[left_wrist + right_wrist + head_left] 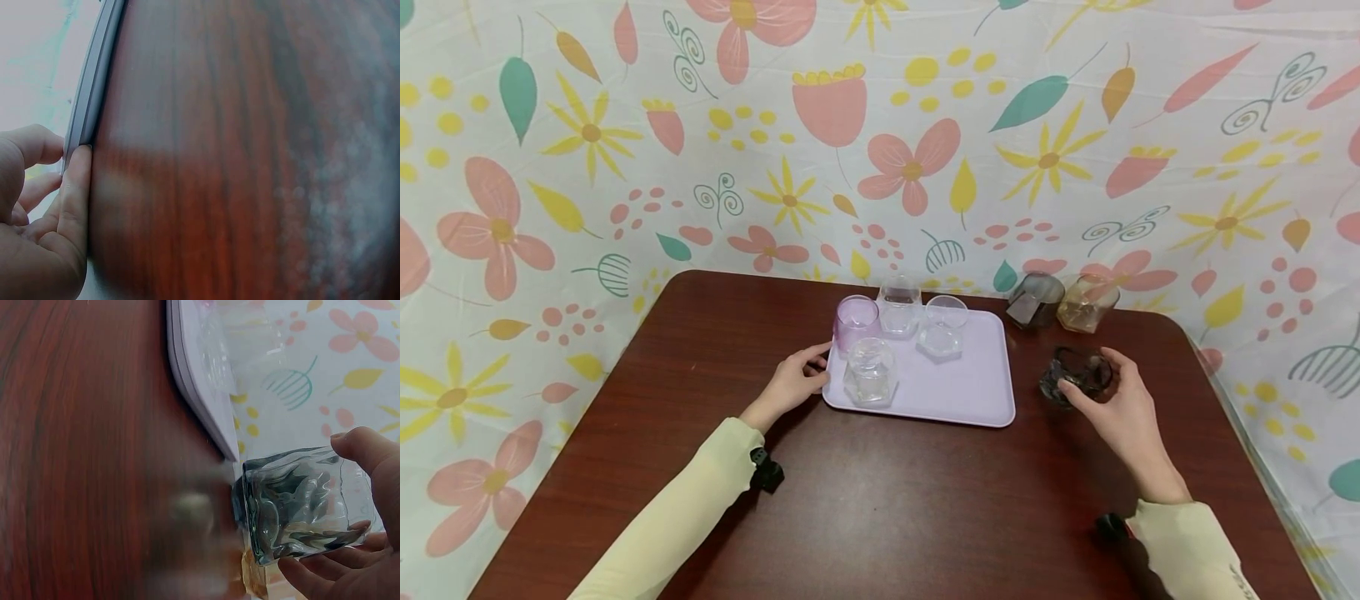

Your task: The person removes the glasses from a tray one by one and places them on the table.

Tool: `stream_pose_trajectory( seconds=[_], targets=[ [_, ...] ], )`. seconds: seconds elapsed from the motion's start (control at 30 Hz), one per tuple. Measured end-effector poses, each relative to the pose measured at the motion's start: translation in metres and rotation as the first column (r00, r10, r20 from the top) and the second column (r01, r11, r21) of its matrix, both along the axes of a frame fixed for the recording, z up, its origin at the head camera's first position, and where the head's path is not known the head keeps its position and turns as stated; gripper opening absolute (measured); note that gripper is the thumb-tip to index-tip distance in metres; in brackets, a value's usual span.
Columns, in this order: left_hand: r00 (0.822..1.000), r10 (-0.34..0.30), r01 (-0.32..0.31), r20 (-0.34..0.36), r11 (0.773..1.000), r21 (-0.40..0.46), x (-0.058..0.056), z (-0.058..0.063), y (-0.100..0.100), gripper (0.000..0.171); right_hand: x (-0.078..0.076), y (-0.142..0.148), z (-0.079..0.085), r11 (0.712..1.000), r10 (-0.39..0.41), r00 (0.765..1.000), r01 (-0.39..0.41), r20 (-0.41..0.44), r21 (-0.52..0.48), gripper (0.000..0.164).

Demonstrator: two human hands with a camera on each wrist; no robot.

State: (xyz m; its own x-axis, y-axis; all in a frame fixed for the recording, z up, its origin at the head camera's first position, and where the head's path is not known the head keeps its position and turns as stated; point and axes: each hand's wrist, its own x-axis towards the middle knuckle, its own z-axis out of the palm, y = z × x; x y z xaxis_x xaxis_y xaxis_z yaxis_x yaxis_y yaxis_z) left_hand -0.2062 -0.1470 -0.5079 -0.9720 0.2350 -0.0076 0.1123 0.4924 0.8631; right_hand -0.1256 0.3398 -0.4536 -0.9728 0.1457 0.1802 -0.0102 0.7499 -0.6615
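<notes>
A lavender tray [955,392] lies on the brown table, and my left hand [792,385] pinches its left rim between thumb and fingers. To the right of the tray, my right hand [1123,412] grips a dark grey glass [297,503] near its rim. In the right wrist view this glass is held off the tabletop, thumb on one side and fingers on the other. Standing on the tray are a pink glass [854,329] at the left and several clear ones: front left [871,379], back [898,312] and middle [942,336].
Behind the held glass, near the table's back edge, stand another grey glass [1034,304] and an amber glass [1086,307]. A flower-printed cloth [910,167] hangs along the back. The wooden tabletop [880,500] extends toward me in front of the tray.
</notes>
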Motion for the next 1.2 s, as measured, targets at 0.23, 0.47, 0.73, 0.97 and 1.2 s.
stream_pose_trajectory(
  seconds=[0.23,0.47,0.73,0.97,1.2],
  targets=[
    [1.0,0.0,0.0,-0.002,1.0,0.001,0.0,0.0,-0.001,0.055,-0.002,0.015,-0.001,1.0,-0.018,0.999,0.018,0.032,0.002,0.089],
    [1.0,-0.004,0.004,0.01,1.0,-0.01,-0.001,0.0,-0.001,0.056,-0.006,0.03,-0.003,0.999,-0.035,0.999,0.035,0.015,0.004,0.088],
    [1.0,-0.008,0.008,0.016,1.0,-0.011,0.0,0.0,-0.001,0.058,-0.012,0.05,-0.008,0.998,-0.054,0.998,0.053,0.019,0.031,0.089],
    [1.0,-0.007,0.007,0.005,1.0,-0.016,0.0,-0.001,-0.001,0.057,-0.016,0.067,-0.011,0.997,-0.067,0.997,0.064,0.046,0.05,0.091],
    [1.0,-0.006,0.006,0.001,1.0,-0.017,0.0,0.001,0.0,0.057,-0.024,0.084,-0.015,0.996,-0.086,0.995,0.084,0.047,0.039,0.092]
  ],
)
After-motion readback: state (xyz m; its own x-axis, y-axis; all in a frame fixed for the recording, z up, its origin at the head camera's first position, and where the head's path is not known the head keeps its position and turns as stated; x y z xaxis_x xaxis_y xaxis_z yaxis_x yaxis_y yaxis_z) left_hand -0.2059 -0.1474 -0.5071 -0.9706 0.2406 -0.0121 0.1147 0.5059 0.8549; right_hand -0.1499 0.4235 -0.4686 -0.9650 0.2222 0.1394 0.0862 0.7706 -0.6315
